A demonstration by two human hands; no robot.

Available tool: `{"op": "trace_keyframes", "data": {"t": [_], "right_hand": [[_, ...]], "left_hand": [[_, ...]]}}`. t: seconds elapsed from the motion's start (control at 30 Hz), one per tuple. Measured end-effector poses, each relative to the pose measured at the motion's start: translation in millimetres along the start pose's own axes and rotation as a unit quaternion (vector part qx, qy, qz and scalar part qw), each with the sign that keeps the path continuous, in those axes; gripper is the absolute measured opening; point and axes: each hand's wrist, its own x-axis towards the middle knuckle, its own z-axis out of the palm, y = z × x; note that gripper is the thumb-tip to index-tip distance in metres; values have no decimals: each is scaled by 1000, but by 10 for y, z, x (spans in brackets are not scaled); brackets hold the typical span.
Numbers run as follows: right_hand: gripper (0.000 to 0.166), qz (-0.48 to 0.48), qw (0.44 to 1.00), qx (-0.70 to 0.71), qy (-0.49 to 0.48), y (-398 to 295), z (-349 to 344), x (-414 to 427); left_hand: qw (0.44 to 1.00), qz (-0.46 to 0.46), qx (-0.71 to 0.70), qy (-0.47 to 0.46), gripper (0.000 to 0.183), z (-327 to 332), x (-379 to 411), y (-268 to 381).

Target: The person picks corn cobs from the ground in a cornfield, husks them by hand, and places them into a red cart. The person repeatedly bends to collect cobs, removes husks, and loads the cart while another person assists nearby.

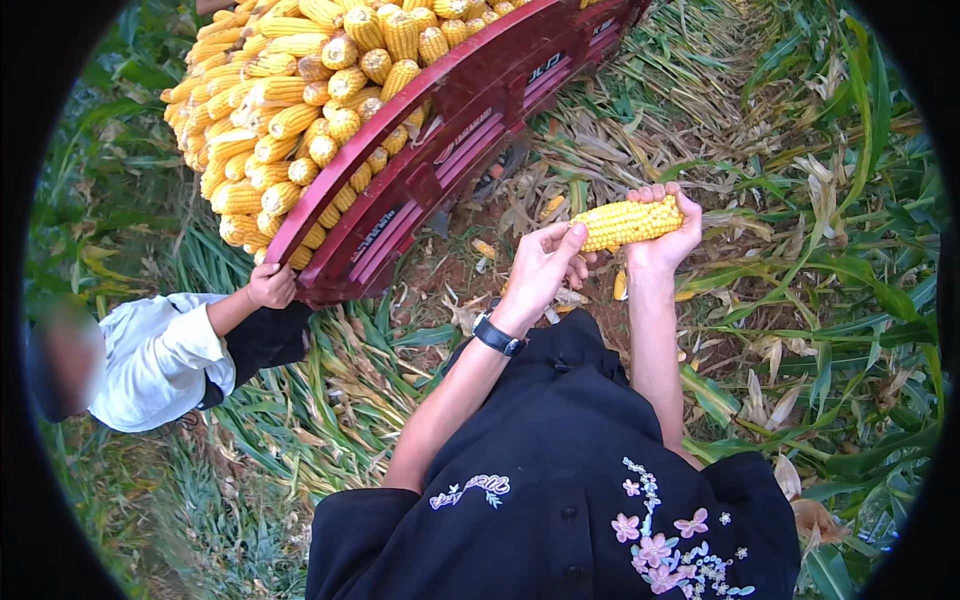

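Observation:
A husked yellow ear of corn (626, 223) is held between both my hands, lying nearly level in front of me. My left hand (551, 259) pinches its left end between thumb and fingers; a dark-strapped wristwatch is on that wrist. My right hand (667, 232) grips the other end, its fingertips behind the ear. Beyond my hands to the upper left, a large heap of husked corn ears (292, 127) fills a red metal trailer bed (450, 142).
Another person (165, 352) stands at the left, one hand on the trailer's corner. Dry husks and cut stalks (660, 127) cover the soil, with a few loose ears, one near the trailer (484, 249). Standing corn plants (862, 300) line the right side.

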Motion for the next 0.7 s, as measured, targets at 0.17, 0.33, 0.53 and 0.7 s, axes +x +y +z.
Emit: {"op": "trace_keyframes", "data": {"t": [0.17, 0.33, 0.53, 0.7], "right_hand": [[13, -20, 1000, -8, 12, 54, -57, 21], [13, -18, 999, -3, 47, 144, -89, 26], [14, -45, 992, -65, 100, 316, 58, -5], [15, -36, 994, -57, 86, 374, 102, -19]], "left_hand": [[996, -29, -82, -1, 41, -22, 62, -89], [997, -28, -14, 71, 36, 1, 114, -256], [914, 118, 296, 252, 47, 44, 186, -257], [970, 8, 123, 209, 36, -206, 263, -332]]}}
